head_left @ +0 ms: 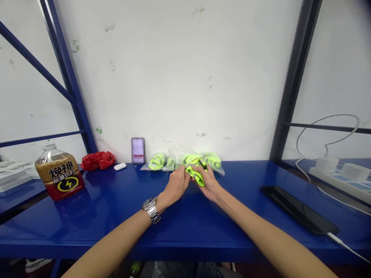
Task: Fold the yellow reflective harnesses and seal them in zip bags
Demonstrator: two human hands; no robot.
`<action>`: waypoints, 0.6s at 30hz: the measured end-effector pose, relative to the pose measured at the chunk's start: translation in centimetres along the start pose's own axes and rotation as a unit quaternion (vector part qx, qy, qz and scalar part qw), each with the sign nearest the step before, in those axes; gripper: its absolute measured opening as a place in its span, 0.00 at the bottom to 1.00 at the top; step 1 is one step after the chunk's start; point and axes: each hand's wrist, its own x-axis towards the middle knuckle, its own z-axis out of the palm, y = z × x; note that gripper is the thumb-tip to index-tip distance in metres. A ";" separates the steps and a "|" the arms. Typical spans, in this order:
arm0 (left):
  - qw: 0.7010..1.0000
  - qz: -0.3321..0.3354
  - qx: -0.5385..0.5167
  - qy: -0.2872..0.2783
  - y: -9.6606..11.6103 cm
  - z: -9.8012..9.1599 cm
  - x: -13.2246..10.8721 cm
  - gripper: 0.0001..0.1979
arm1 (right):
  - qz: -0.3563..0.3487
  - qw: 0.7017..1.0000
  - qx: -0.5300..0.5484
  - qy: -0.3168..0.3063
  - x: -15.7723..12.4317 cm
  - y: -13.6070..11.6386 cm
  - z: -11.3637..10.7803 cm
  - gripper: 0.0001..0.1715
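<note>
A bundled neon-yellow reflective vest [198,176] with a dark edge strip is held in front of me, just above the blue table. My left hand [177,182], wearing a metal watch, is closed at its left side; the fingertips are partly hidden. From the right, my right hand [210,185] grips the bundle with fingers wrapped round it. Clear plastic film [180,151] shows just behind the hands, and I cannot tell whether it encloses the held vest. More rolled neon-yellow bundles in clear bags, one on the left [157,161] and one on the right [213,160], lie against the wall.
On the blue table [139,226] stand a large drink bottle [62,172] and, against the wall, an upright phone [138,150]. A red plastic bag [97,160] and a white earbud case [119,166] lie left. At right are a cabled black phone [300,209] and a power strip [342,181].
</note>
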 end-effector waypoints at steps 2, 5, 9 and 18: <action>0.999 0.020 -0.023 -0.008 0.3 -0.1 -0.2 0.06 | -0.028 0.999 -0.011 0.015 0.2 -0.3 0.2 0.27; 0.997 0.058 -0.045 -0.005 0.7 0.0 -0.7 0.08 | -0.044 0.998 -0.025 0.022 0.3 -0.7 0.4 0.26; 0.995 0.063 -0.065 0.037 1.2 -0.1 -1.1 0.09 | -0.046 0.999 -0.023 -0.001 0.1 -0.6 0.5 0.25; 0.994 -0.040 -0.069 0.068 0.4 -0.9 0.0 0.12 | 0.028 0.995 -0.039 -0.087 -0.7 0.2 0.0 0.30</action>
